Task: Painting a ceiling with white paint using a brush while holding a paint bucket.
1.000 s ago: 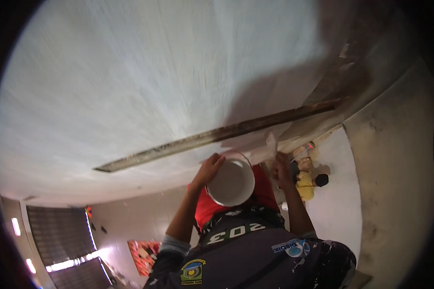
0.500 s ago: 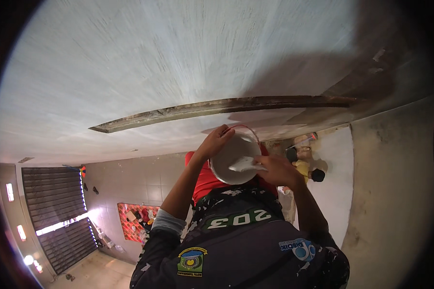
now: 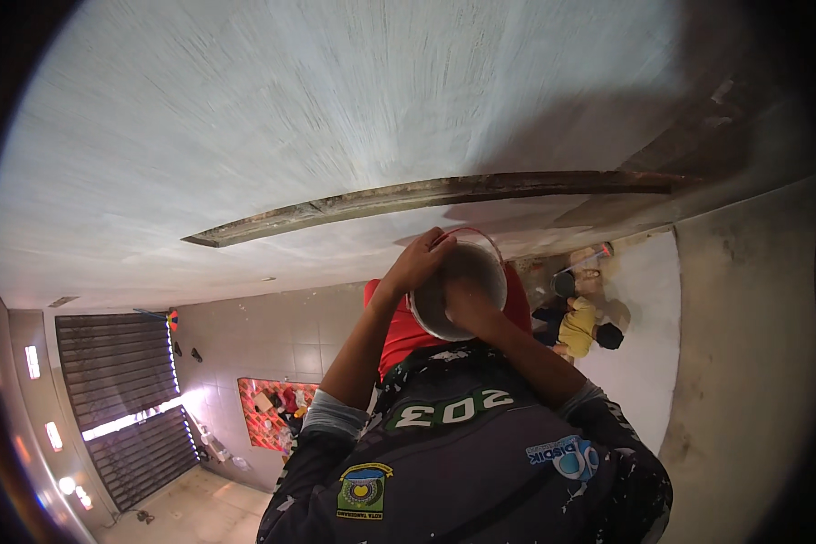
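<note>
A white bucket (image 3: 476, 317) with a thin red handle is held at waist height against my red-clad lower body. My left hand (image 3: 419, 263) grips its rim at the upper left. My right hand (image 3: 464, 304) is down inside the bucket, its fingers in shadow, so what they hold is hidden. Beyond the bucket stretches a streaky grey-white wall (image 3: 354, 100) with a long, narrow recessed strip (image 3: 372, 199) of rough, darker material across it.
A person in a yellow shirt (image 3: 578, 326) crouches at the right by a long-handled tool (image 3: 585, 257) and a white surface (image 3: 633, 390). At lower left are slatted shutters (image 3: 118, 372), tiled floor (image 3: 208, 326) and a red patterned mat (image 3: 261, 412) with assorted items.
My right hand, earlier holding a white-coated brush-like tool beside the bucket, moved left over it and down inside. My left hand and bucket rose slightly in the picture and shifted right.
</note>
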### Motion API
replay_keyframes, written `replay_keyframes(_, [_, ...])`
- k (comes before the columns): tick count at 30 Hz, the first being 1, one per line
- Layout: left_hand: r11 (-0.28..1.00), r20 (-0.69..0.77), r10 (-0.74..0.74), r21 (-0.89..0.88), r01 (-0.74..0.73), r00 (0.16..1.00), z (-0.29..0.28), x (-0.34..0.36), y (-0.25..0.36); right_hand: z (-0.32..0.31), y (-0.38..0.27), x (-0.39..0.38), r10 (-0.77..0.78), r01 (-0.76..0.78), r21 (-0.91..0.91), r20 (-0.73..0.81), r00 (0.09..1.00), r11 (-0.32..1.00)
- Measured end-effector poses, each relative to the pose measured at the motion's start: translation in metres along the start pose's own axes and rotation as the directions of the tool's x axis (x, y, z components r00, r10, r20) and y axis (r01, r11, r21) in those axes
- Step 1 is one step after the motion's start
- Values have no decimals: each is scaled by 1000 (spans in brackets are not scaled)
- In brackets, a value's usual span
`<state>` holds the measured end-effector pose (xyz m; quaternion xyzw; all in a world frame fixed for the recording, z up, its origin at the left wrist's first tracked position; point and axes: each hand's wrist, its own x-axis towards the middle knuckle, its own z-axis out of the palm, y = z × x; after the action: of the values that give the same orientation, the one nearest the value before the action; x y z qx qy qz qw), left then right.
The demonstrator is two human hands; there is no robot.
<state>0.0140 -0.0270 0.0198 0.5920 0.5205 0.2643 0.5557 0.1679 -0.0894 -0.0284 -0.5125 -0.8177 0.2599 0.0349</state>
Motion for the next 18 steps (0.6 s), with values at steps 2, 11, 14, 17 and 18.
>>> replay_keyframes(2, [1000,1,6,-17,-6,1000,-2,1,-4,1,-4,1,1,-1,11,-2,1000,1000])
replay_keyframes(11, [999,-8,28,25,-28,1000,0,0,-3,11,-1,-4,-81,80,-15,-129,988,997])
replay_keyframes(14, [998,1,25,53,-25,1000,-2,0,-5,9,-2,-4,-50,63,86,-140,989,994])
replay_keyframes(17, [997,-20,37,69,-36,999,-2,1,-6,-4,-8,-5,-41,61,114,-166,985,992])
replay_keyframes(18, [998,-16,31,61,-29,999,-2,0,-8,-14,-13,-4,5,2,97,-77,997,995])
